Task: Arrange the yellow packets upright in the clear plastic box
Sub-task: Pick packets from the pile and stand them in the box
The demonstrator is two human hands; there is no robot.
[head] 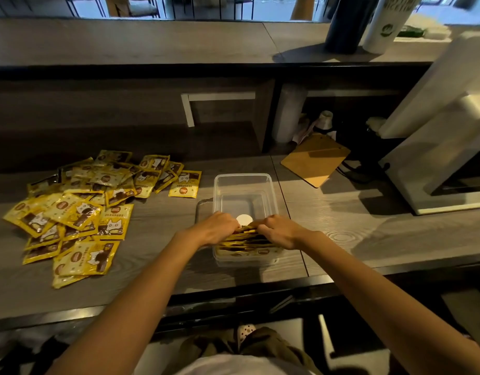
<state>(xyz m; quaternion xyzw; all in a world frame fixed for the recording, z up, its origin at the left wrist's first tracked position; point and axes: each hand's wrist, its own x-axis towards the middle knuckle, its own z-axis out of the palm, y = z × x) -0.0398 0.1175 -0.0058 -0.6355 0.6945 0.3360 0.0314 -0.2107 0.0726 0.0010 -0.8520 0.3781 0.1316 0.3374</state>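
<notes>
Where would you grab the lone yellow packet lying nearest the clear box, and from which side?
Pinch the packet by its right edge, coming from the clear box side. It lies flat on the counter, so only a thin edge offers purchase; its right and near edges look free, while the pile crowds its left.

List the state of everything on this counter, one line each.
Clear plastic box: open, no lid, far half holds no packets.
Packets in the box: standing on edge, bunched at the near end.
Loose yellow packets: lying flat, overlapping, left of the box.
Left hand: fingers curled on the boxed packets.
Right hand: fingers curled on the boxed packets.
Clipboard: lying flat.
</notes>
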